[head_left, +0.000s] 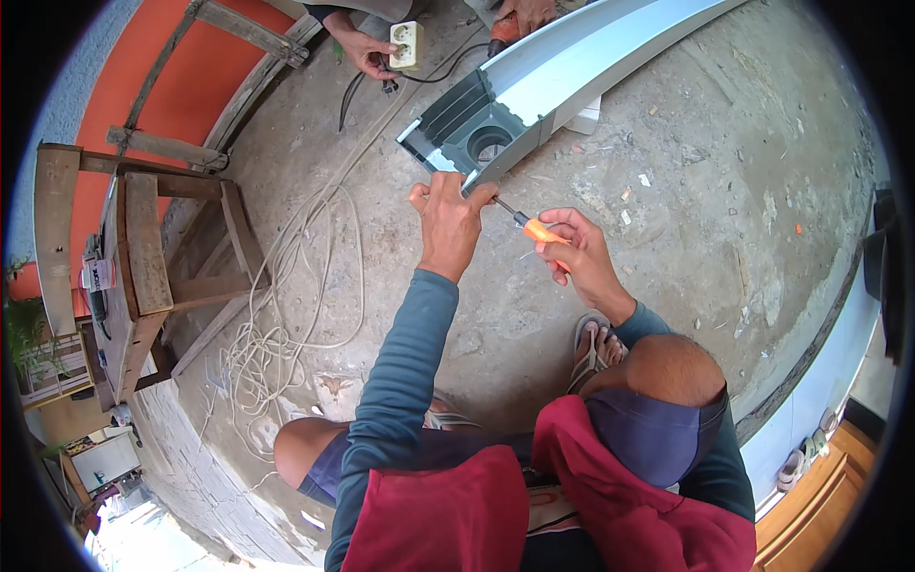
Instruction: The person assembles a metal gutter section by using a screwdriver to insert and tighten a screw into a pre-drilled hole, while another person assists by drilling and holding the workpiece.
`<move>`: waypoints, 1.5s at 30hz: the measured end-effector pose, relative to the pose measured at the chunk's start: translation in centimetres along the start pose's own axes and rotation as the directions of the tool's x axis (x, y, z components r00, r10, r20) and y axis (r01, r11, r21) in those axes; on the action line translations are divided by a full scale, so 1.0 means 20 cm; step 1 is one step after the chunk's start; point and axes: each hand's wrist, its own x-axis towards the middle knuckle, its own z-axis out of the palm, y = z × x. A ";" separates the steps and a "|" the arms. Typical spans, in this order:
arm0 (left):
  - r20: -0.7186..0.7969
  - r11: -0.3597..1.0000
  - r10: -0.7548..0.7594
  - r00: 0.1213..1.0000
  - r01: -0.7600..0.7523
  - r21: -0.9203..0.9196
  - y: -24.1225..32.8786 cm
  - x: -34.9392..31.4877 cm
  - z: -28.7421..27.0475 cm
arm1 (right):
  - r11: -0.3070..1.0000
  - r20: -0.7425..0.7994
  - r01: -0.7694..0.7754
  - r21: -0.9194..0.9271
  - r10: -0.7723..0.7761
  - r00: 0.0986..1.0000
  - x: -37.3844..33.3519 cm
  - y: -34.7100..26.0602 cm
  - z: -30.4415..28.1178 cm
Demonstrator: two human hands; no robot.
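Observation:
A long pale rain gutter reaches in from the upper right. On its near end sits a dark grey outlet piece with a round hole. My left hand grips the near corner of that piece, thumb and fingers around its edge. In my right hand is a screwdriver with an orange handle. Its shaft points up-left at the gutter's near edge, close to my left thumb. The tip is hidden by the left fingers.
Another person's hand holds a black plug beside a cream socket block; their other hand is at an orange tool. A tangled pale cord lies left on the concrete floor. A wooden bench stands far left.

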 end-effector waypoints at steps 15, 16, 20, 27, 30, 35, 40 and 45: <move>0.114 0.982 -0.100 0.989 0.116 -0.148 -0.01 0.15 -0.10 | 0.986 -0.086 -0.165 -0.037 0.161 0.983 0.00 -0.04 0.03; 0.173 0.974 -0.114 0.978 0.145 -0.176 0.00 0.22 -0.16 | 0.989 -0.093 -0.129 -0.074 0.122 0.988 -0.01 -0.02 0.03; 0.281 0.931 -0.326 0.903 0.358 -0.069 -0.17 0.71 -0.07 | 0.991 -0.087 -0.034 -0.130 0.022 0.996 -0.02 -0.02 0.07; 0.569 0.847 -0.426 0.704 0.530 -0.022 -0.42 1.12 0.41 | 0.990 -0.096 -0.107 -0.089 0.099 0.990 0.00 0.01 0.04; 0.650 0.864 -0.286 0.705 0.483 -0.144 -0.54 1.20 0.54 | 0.992 -0.105 -0.095 -0.085 0.086 0.991 0.00 0.04 0.02; 0.693 0.994 -0.100 0.714 0.106 0.034 -0.79 1.23 0.58 | 0.992 -0.057 -0.102 -0.077 0.098 0.994 0.01 0.01 0.10; 0.352 0.846 -0.425 0.834 0.504 -0.174 -0.25 0.98 0.28 | 0.965 -0.155 0.060 -0.255 -0.103 0.983 0.00 0.09 -0.05; 0.556 0.935 -0.223 0.801 0.336 -0.109 -0.12 0.46 -0.35 | 0.816 -0.106 0.296 -0.496 -0.395 0.913 0.01 0.03 0.02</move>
